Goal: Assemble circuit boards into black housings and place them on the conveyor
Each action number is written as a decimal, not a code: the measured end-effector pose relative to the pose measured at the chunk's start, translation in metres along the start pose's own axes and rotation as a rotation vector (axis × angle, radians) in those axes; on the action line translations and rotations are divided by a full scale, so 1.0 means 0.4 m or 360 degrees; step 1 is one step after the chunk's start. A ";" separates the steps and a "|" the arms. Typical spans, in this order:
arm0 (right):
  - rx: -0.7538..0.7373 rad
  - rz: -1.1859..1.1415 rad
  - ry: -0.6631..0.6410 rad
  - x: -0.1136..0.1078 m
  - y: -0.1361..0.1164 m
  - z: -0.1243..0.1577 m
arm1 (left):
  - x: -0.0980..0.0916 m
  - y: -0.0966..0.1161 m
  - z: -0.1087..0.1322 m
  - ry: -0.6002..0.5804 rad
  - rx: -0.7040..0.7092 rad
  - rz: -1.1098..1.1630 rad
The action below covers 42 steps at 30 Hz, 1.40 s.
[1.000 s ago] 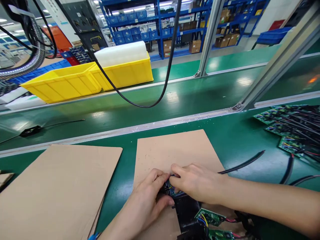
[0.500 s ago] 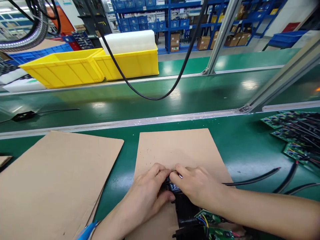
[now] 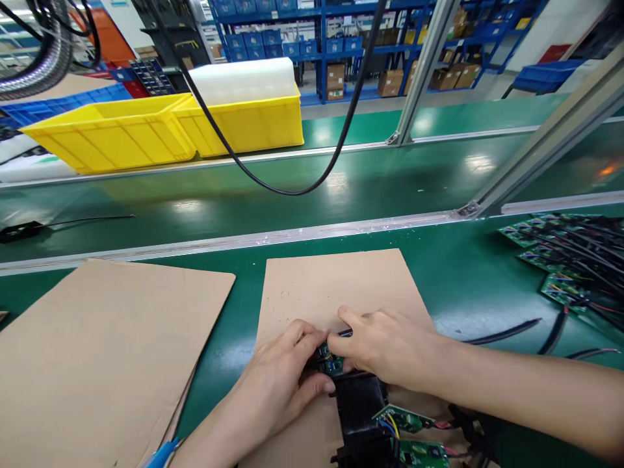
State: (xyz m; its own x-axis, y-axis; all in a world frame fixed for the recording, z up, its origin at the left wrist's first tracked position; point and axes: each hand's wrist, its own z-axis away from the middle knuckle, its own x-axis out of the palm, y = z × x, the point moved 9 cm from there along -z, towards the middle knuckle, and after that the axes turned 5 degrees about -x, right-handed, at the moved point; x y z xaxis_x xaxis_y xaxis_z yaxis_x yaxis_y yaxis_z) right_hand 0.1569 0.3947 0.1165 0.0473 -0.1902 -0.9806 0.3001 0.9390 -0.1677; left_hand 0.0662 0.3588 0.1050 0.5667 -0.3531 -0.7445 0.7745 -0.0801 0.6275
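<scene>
My left hand [image 3: 287,367] curls round the left side of a small black plastic case, fingertips at its far edge and thumb at its near side. Inside the case lies a green circuit board [image 3: 332,359], partly covered by my fingers. My right hand [image 3: 377,341] is at the board's right side, its fingers bent over it and a piece of black cable showing between thumb and forefinger. Just nearer stands another black case [image 3: 361,406], with a green circuit board [image 3: 407,419] and coloured wires beside it.
Under the work lies a cardboard sheet [image 3: 336,279]; more cardboard [image 3: 117,351] is at the left. Circuit boards with black cables [image 3: 580,260] are heaped at the right. A black cable [image 3: 292,193] hangs ahead, before yellow bins [image 3: 248,127]. A metal post [image 3: 536,143] rises at the right.
My right forefinger has lifted and spread from the thumb, and the right hand has shifted slightly. More of the circuit board shows between my hands. The view has moved a little to the right.
</scene>
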 end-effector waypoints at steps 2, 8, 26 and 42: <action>-0.0023 0.0029 -0.0001 -0.009 -0.006 0.001 | 0.006 -0.002 0.000 -0.0010 -0.0003 -0.0011; -0.0108 0.0007 -0.0048 -0.026 -0.018 -0.005 | 0.009 -0.003 0.002 -0.0019 0.0003 -0.0035; -0.0049 -0.0339 0.0042 0.004 -0.011 -0.019 | -0.019 0.023 0.027 0.0267 0.0080 -0.0589; -0.0130 -0.0421 0.0309 -0.008 -0.006 -0.003 | 0.034 0.070 0.046 0.0457 0.0227 -0.1379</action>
State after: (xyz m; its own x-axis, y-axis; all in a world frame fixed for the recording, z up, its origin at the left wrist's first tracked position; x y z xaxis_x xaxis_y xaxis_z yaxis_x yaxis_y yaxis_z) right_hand 0.1551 0.3935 0.1200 -0.2069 -0.3797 -0.9017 0.2000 0.8857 -0.4189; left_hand 0.0904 0.3345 0.1165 -0.1317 0.1270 -0.9831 0.9293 -0.3293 -0.1670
